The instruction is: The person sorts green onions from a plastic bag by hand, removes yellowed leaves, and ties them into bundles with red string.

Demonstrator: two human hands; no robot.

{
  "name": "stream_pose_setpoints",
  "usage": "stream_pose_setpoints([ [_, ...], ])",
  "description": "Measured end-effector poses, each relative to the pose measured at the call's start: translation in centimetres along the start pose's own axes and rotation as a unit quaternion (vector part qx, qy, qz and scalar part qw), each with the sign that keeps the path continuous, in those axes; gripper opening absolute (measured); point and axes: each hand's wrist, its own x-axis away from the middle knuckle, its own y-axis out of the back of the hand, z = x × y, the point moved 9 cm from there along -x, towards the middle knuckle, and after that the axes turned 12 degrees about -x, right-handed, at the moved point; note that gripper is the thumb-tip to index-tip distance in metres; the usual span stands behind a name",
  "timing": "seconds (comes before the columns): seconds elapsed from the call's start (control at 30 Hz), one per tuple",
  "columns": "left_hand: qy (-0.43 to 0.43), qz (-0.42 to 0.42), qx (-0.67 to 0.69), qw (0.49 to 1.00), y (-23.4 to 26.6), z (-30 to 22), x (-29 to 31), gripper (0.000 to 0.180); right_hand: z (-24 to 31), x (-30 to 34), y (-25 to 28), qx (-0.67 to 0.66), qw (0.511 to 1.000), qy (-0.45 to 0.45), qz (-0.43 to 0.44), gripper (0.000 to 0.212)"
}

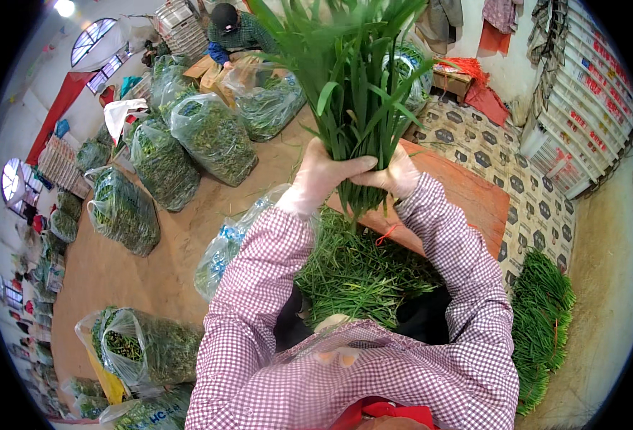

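Upright in front of me is a bunch of chives (352,100), its long flat green leaves fanning out at the top. My left hand (319,174) and my right hand (401,173) are both closed round its lower part, thumbs meeting across the front. Pale stem ends stick out below the grip. Beneath the hands, a loose heap of chives (359,269) lies in front of my body. A thin red tie (386,235) rests by a reddish wooden board (467,195).
Filled clear plastic bags of greens (212,140) stand on the brown floor (166,265) to the left. Stacked white crates (581,107) lean at the right wall. More chives (542,322) lie at my right. Another person (234,36) sits at the back.
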Motion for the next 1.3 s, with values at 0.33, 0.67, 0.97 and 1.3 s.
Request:
stream_pose_setpoints([
  [0.33, 0.139, 0.112, -0.028, 0.984, -5.7, 18.2, -5.0, 0.064, -4.3, 0.3, 14.3, 0.402, 0.911, -0.084, -0.036, 0.077],
  [0.67, 0.096, 0.002, -0.057, 0.994, -0.5, 9.3, -4.7, 0.055, -2.2, -4.7, 5.9, 0.288, 0.952, -0.04, 0.098, 0.059],
  [0.97, 0.09, 0.034, 0.134, 0.986, 2.0, 0.8, 4.9, 0.08, -7.2, 0.7, -7.1, 0.005, 0.96, -0.228, 0.163, 0.071],
  [1.3, 0.057, -0.181, 0.261, 0.946, 12.9, 3.6, 16.1, 0.025, -18.8, 11.2, -7.2, 0.222, 0.906, -0.29, 0.212, 0.072],
])
